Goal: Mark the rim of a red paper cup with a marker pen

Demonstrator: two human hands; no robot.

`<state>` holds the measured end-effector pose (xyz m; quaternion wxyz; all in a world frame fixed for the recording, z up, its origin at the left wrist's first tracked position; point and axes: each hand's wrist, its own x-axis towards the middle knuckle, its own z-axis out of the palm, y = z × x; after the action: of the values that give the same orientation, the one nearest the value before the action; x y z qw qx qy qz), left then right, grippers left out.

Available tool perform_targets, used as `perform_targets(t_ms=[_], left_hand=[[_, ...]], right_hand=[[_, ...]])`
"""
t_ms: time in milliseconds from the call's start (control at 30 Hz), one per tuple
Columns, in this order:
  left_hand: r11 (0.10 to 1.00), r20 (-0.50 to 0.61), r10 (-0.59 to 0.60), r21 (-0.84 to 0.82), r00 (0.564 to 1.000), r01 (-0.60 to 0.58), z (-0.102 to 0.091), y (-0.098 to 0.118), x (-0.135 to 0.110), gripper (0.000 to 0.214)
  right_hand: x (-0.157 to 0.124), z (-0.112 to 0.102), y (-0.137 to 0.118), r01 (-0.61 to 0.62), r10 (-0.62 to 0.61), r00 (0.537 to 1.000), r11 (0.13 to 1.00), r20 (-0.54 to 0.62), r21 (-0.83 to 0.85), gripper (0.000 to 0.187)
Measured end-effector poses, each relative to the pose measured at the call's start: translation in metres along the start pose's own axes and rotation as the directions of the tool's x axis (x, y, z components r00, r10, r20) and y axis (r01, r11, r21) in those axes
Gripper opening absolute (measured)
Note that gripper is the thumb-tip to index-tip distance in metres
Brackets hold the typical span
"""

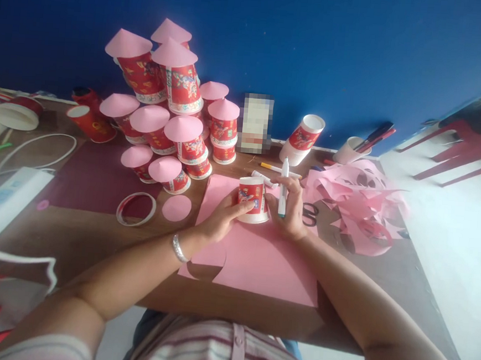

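Observation:
A red patterned paper cup (pixel 252 195), wide rim downward, stands above a pink sheet of paper (pixel 267 260). My left hand (pixel 223 217) is wrapped around its left side, thumb across the front. In my right hand (pixel 291 212) a white marker (pixel 284 186) is held upright between the fingers, right of the cup. The right fingertips are close to the cup; whether they touch it I cannot tell. A round piece is cut out of the sheet's lower left. Just left of the sheet lies a pink paper circle (pixel 176 208).
Several red cups with pink cone tops (pixel 185 81) are stacked at the back left. A tape roll (pixel 136 209) lies before them. Scissors (pixel 310 214) and pink paper scraps (pixel 356 194) lie on the right. A cup stack (pixel 303 140) and a pen cup (pixel 351 151) stand behind.

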<state>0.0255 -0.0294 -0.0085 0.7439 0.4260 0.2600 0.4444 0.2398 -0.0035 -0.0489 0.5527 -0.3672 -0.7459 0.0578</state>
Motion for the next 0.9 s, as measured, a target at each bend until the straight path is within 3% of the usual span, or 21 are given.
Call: perform_targets(t_ms=[100,200,333,400,467,600,800,900], left_hand=[[0.999,-0.060,-0.044,-0.023,0.997,0.042,-0.008,-0.004,-0.001,0.063],[0.995,-0.098,-0.089,-0.064,0.991,0.083,-0.016,-0.006,-0.001,0.062],[0.993,-0.087,-0.090,-0.083,0.992,0.082,-0.019,-0.008,0.001,0.059],[0.993,-0.068,-0.090,-0.079,0.994,0.084,-0.019,-0.009,0.002,0.061],[0.992,-0.051,-0.096,-0.081,0.994,0.092,-0.020,-0.010,0.002,0.062],[0.991,-0.036,-0.089,-0.103,0.995,0.085,-0.021,-0.012,0.002,0.060],[0.988,-0.061,-0.094,-0.127,0.994,0.085,-0.022,-0.010,0.002,0.057],[0.993,-0.040,-0.074,-0.098,0.996,0.070,-0.020,-0.008,0.002,0.051]], right_hand=[[-0.001,-0.001,-0.002,-0.053,0.054,0.998,0.998,-0.025,0.029,0.027],[0.002,-0.002,-0.005,-0.209,0.227,0.970,0.961,-0.086,0.180,0.035],[0.010,-0.001,-0.013,-0.461,0.518,0.855,0.738,0.025,0.493,0.047],[0.012,0.001,-0.018,-0.513,0.575,0.816,0.672,0.059,0.535,0.048],[0.012,0.001,-0.023,-0.477,0.538,0.843,0.740,0.007,0.474,0.047],[0.010,-0.003,-0.034,-0.278,0.291,0.956,0.938,-0.031,0.208,0.048],[0.005,-0.015,-0.044,-0.174,0.173,0.985,0.973,0.021,0.150,0.015],[-0.004,-0.016,-0.044,-0.128,0.118,0.987,0.987,0.107,0.093,0.031]])
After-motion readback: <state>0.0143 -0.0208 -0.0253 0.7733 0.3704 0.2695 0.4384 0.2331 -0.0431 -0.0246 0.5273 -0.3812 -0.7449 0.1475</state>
